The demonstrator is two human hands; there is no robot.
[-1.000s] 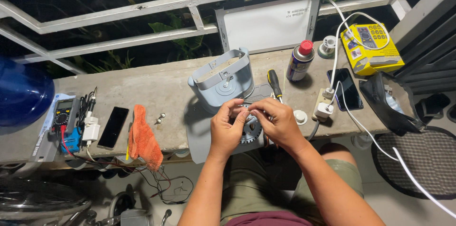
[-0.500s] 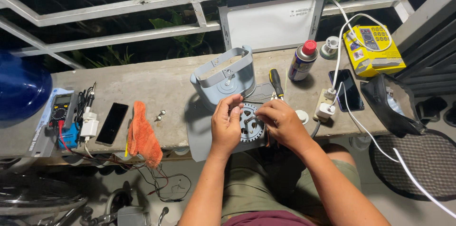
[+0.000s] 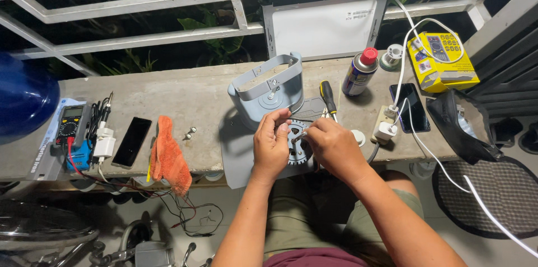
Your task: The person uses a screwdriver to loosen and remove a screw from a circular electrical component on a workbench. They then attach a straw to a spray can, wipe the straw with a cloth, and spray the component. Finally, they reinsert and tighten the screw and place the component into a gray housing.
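Observation:
My left hand (image 3: 270, 143) and my right hand (image 3: 331, 146) are together over a round grey motor part with radial slots (image 3: 298, 152) at the near edge of the concrete ledge (image 3: 179, 99). Both hands pinch around its centre; my right fingers grip a small shaft or tool there, too small to tell which. Just behind stands a grey plastic housing with a curved bracket (image 3: 268, 86). A black-and-yellow screwdriver (image 3: 328, 99) lies next to it.
A spray can with a red cap (image 3: 359, 72), a yellow box (image 3: 441, 62), a phone (image 3: 413, 107) and a white plug adapter (image 3: 384, 130) lie to the right. Left are an orange cloth (image 3: 167, 157), two small screws (image 3: 190, 133), a black phone (image 3: 131, 141) and a multimeter (image 3: 71, 123).
My hands have shifted slightly lower on the ledge and the slotted motor part now shows between them; a second ago my fingers covered it.

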